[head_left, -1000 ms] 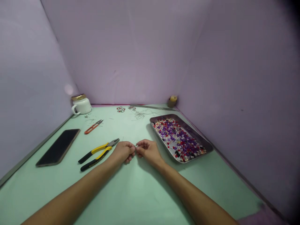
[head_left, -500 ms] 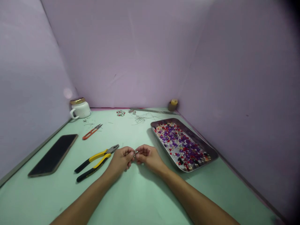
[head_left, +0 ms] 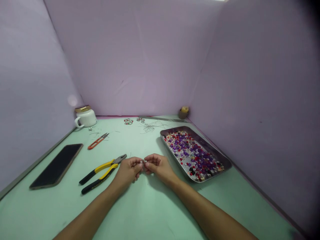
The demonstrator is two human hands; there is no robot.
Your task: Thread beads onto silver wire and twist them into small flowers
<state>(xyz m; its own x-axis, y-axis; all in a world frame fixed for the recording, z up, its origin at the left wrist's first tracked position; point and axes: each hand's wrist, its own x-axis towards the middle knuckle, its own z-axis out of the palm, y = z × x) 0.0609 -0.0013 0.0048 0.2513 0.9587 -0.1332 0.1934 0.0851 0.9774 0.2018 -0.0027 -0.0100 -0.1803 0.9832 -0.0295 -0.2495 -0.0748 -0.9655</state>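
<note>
Fingertips of my left hand point(head_left: 128, 170) and my right hand point(head_left: 158, 167) meet over the table's middle, both closed in a pinch. Between them is a small piece of beaded wire point(head_left: 143, 161), with pale, shiny beads showing; the fingers cover most of it. Just left of my left hand lie pliers point(head_left: 110, 170) with yellow and black handles, their jaws close to the knuckles. To the right of my right hand stands a metal tray point(head_left: 172, 156) of mixed purple, red, white, gold and black beads.
Orange thread snips point(head_left: 97, 141) and a dark phone point(head_left: 58, 165) lie on the left. Farther back are a white lidded mug point(head_left: 87, 118), beaded wire pieces point(head_left: 128, 121), loose wires point(head_left: 150, 126) and a small brown pot point(head_left: 183, 114). Pale purple walls enclose three sides.
Both hands stay nearly in place, fingers shifting slightly on the beaded wire. A pale bead shows a little more at the left fingertips. The view has moved very slightly.
</note>
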